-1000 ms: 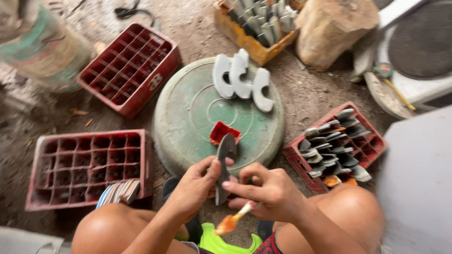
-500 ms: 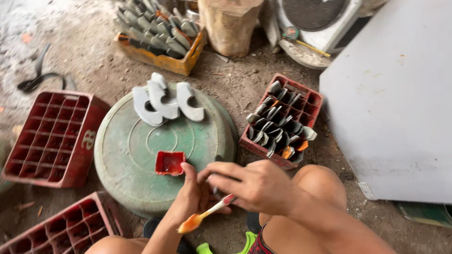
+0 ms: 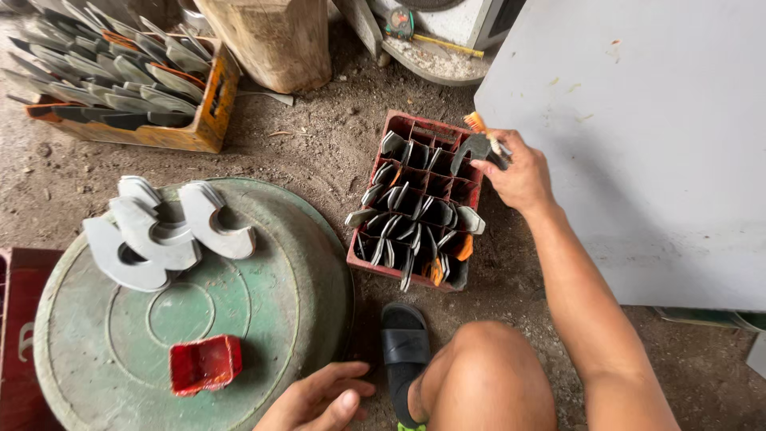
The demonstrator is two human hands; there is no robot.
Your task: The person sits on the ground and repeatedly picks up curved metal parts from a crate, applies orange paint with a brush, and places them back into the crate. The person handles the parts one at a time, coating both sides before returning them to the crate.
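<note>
My right hand is out over the far corner of the red crate, fingers pinching a dark curved metal blade together with a small orange-bristled brush. The blade looks stiff, thin and fairly light, probably sharp along one edge, so I'd judge the blunt end the safest hold. The crate's cells already carry many like it, standing on edge. My left hand rests loose and empty by the green lid.
</note>
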